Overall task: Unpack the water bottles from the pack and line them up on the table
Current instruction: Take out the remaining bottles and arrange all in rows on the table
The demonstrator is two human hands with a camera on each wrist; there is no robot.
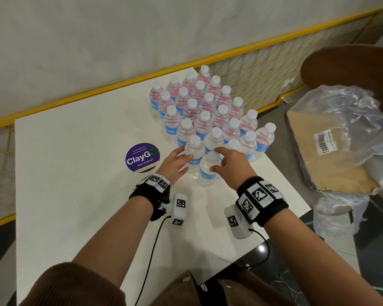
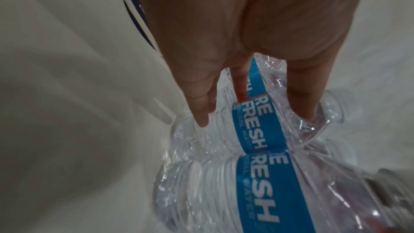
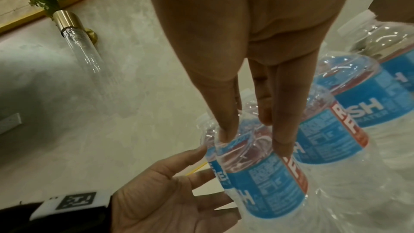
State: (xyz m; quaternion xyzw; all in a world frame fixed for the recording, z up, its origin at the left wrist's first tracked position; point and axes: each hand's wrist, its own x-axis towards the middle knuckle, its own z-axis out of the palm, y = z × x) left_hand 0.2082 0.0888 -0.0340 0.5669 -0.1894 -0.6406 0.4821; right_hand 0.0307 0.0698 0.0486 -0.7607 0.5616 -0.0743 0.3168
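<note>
Several clear water bottles with blue labels and white caps stand in rows on the white table. At the near end of the group, my right hand arches over the front bottle and pinches its shoulder below the cap; the fingertips press on that bottle. My left hand lies with straight fingers against the side of the bottle just behind and to the left. Its fingers and thumb rest on that bottle's label area.
The pack's plastic wrap and cardboard tray lie off the table to the right. A purple round sticker is on the tabletop left of my hands. A yellow mesh railing runs behind the table.
</note>
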